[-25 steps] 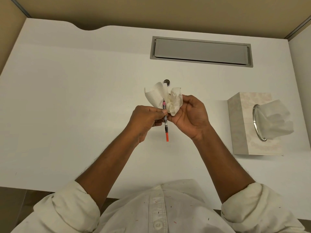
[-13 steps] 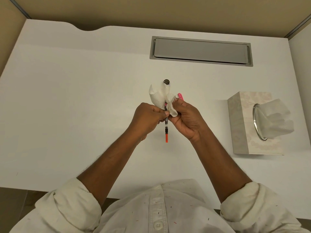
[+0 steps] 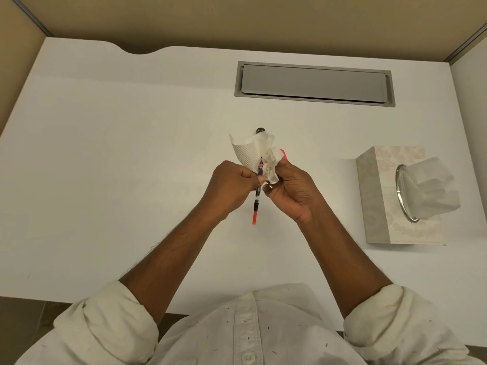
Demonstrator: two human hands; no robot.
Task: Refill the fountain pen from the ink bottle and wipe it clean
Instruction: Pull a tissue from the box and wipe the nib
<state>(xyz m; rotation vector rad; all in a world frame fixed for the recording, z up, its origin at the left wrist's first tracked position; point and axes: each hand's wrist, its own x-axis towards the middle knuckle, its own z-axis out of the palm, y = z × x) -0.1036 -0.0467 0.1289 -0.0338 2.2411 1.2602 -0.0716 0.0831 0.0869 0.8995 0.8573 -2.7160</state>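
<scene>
Both hands mid-desk, left hand (image 3: 232, 188) gripping pen (image 3: 256, 204), right hand (image 3: 292, 191) pinching tissue (image 3: 253, 154)

Reaching forward with both forearms bare, sleeves (image 3: 110, 320) rolled up past the elbows, wrists converging over the middle. Pinching a slim pen section (image 3: 256, 201) in the left hand (image 3: 232, 188), fingers curled, thumb and fingertips closing near its upper end. Cupping a crumpled tissue (image 3: 253, 154) in the right hand (image 3: 292, 191), thumb pressing it against the pen's tip, knuckles nearly touching the left hand's
</scene>
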